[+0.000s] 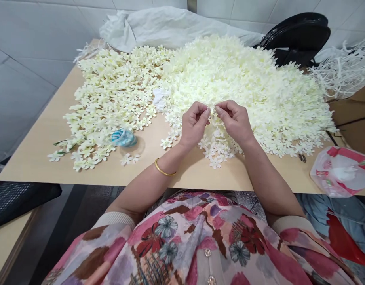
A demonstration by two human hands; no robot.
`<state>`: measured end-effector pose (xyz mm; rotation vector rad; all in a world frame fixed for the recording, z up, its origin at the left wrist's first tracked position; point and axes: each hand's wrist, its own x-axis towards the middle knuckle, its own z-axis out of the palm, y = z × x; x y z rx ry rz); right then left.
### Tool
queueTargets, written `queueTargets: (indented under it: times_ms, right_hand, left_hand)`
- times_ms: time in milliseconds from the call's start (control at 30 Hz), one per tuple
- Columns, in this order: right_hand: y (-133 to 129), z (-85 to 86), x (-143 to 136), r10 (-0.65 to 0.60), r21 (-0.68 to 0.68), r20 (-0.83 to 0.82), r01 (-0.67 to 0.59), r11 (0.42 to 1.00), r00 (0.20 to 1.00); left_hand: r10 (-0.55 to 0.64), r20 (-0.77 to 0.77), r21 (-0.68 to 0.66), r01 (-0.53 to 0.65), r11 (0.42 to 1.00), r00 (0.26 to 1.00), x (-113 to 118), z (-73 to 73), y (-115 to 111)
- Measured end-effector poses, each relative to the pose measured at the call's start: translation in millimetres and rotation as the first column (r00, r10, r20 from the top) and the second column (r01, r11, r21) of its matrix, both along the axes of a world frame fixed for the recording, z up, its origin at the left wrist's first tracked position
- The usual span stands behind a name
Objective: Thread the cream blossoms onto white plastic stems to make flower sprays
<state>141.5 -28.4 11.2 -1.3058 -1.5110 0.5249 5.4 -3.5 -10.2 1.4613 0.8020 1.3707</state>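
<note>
My left hand [196, 122] and my right hand [236, 120] are raised over the table with their fingertips close together. On each, thumb and forefinger are pinched. Something pale and tiny may lie between the tips, but it blends into the flowers behind and I cannot make it out. Just beyond and beneath my hands spreads a large heap of cream-white artificial flowers [230, 75]. A few loose blossoms [215, 160] lie below the hands on the table's near side. A gold bangle [164, 168] circles my left wrist.
More flowers [111, 103] lie on the left of the wooden table [158, 138], beside a blue-and-white bundle [124, 137]. Behind are a white sack [170, 27] and a black round case [298, 35]. At right are white strands [345, 67], a cardboard box [354, 114] and a red-white plastic bag [341, 170].
</note>
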Motion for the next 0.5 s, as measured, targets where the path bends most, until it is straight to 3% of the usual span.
queueTargets:
  times_ms: [133,233,300,367,500]
  right_hand:
    - [-14.0,14.7,33.0,-0.185,0.174,0.016,0.180,0.968,0.983]
    - [-38.3,14.4,55.6,-0.295,0.183,0.063,0.279,0.943,0.954]
    - [-56.8,4.7,59.8,-0.298,0.151,0.163,0.275,0.950,0.941]
    - [-71.9,-9.6,55.4,-0.224,0.097,0.309,0.203,0.974,0.924]
    - [-82.0,-33.3,40.1,-0.185,0.064,0.606,0.185,0.981,0.773]
  left_hand:
    - [0.092,0.023,0.041,-0.093,0.995,0.995,-3.1,0.7,2.5]
    - [0.139,0.023,0.040,-0.140,0.989,0.990,-4.9,-0.6,5.5]
    - [0.134,0.020,0.050,-0.135,0.990,0.991,-4.4,-1.7,5.3]
    - [0.117,0.007,0.062,-0.117,0.991,0.993,-3.0,-2.8,3.2]
    - [0.089,-0.024,0.073,-0.088,0.993,0.996,-1.1,-5.4,-0.9]
